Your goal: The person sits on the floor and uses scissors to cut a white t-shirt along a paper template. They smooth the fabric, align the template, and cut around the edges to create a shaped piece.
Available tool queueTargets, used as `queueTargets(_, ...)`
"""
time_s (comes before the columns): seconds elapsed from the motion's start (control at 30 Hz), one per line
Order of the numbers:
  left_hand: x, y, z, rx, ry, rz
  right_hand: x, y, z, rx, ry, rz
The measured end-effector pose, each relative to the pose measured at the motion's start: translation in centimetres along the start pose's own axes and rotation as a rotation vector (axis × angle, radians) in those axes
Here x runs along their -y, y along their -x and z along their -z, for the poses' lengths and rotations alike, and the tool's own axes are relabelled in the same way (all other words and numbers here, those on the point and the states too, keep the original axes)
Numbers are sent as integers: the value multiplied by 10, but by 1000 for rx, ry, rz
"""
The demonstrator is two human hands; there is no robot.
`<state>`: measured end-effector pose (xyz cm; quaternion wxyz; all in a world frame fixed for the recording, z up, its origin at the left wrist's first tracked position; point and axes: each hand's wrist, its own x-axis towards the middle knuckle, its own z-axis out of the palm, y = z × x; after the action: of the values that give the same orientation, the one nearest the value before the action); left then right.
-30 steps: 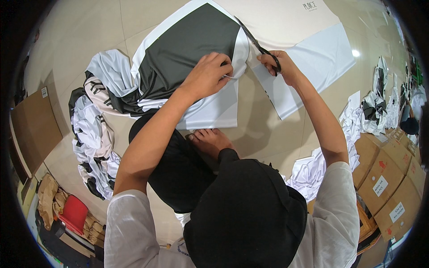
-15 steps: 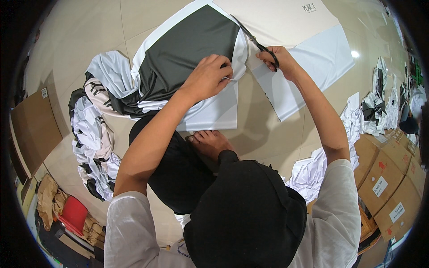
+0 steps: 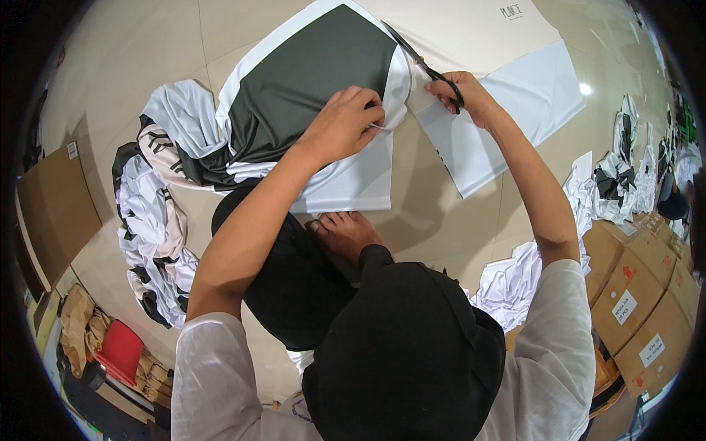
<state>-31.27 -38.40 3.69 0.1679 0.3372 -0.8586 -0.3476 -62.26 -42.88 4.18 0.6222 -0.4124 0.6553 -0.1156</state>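
Note:
Dark grey fabric (image 3: 309,73) with a white border is spread on the floor in front of me. My left hand (image 3: 342,125) is closed in a pinch on the fabric's edge at its right side, near the white border. Black-handled scissors (image 3: 425,67) are in my right hand (image 3: 467,97), fingers through the handles. Their blades point up and left along the fabric's right edge, at its white border. A plain white cloth piece (image 3: 507,117) lies under and to the right of my right hand.
A pale printed sheet (image 3: 456,29) extends at the far side. Crumpled white and black fabric (image 3: 143,202) is heaped at the left, white cloth (image 3: 511,283) at the right. Cardboard boxes (image 3: 632,294) stand at the right, and a brown panel (image 3: 59,209) at the left. My bare foot (image 3: 346,231) rests near the fabric.
My right hand and the scissors have shifted slightly right and toward me. The left hand stays nearly in place, still pinching the fabric.

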Motion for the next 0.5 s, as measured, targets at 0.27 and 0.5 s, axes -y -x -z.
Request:
queueTargets(0.27,1,0,0,-8,3,-10,14,-12,-4,-6,-2,4)
queueTargets(0.5,0,1,1,1,-2,4,22,-17,-5,-1,22,27)
